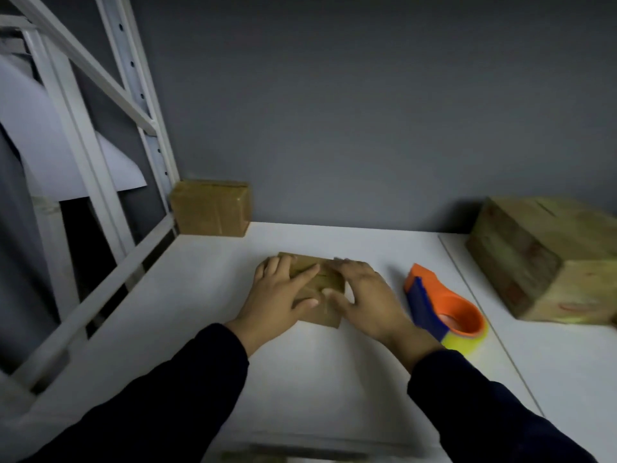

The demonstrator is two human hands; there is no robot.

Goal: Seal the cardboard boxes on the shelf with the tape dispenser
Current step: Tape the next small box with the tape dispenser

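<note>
Cardboard box (330, 280), flat brown, pressed under L hand (278, 297) & R hand (369, 304), fingers (305, 274) straight

Nothing here can be read: no text, label, brand or number. The large cardboard box (547, 262) at the right of the shelf (334, 369) carries faint reddish marks on its sides, too blurred to read as letters or signs.

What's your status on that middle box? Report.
Pressing small box flat: left hand, right hand. Idle tape dispenser lies right of right hand. Nothing between them.
</note>
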